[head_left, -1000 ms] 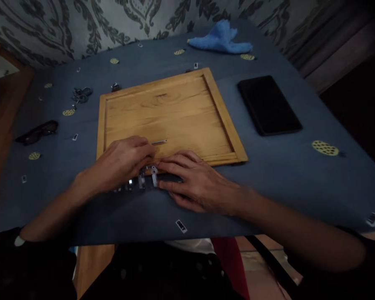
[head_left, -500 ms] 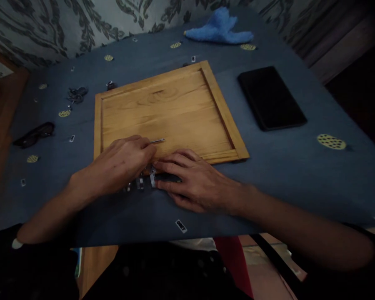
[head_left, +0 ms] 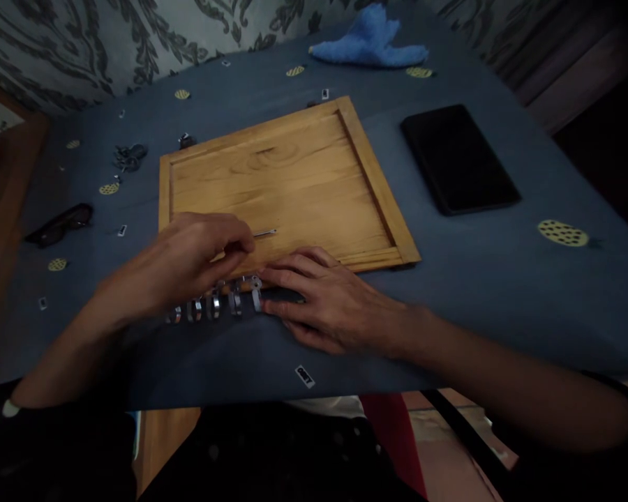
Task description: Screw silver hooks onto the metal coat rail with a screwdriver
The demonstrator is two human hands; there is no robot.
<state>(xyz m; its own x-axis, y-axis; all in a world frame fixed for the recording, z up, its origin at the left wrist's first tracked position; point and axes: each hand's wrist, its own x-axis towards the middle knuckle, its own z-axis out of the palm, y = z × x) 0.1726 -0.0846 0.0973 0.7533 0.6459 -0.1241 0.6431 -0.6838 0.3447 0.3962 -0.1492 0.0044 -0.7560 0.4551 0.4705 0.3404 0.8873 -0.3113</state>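
Observation:
A framed wooden board [head_left: 287, 185] lies on the cloth-covered table. Along its front edge is a row of curved metal hooks [head_left: 215, 305]. My left hand [head_left: 188, 258] hovers over the board's front left part, thumb and fingers curled together in a pinch; what they hold, if anything, is hidden. Beside its fingertips a thin metal tool [head_left: 266, 232] rests on the wood, its left end partly covered. My right hand [head_left: 327, 303] leans on the front edge, with its fingertips pressed on the rightmost metal hook [head_left: 256, 298].
A black tablet-like slab [head_left: 460, 160] lies right of the board, and a blue cloth [head_left: 369, 42] at the back. To the left are sunglasses [head_left: 60, 224] and a small dark metal cluster [head_left: 130, 157]. Another small dark piece [head_left: 186, 141] sits behind the board.
My left hand has lifted and drawn back to the left from the rightmost hook, uncovering more of the hook row. My right hand stays at the same spot. The thin tool has not visibly moved.

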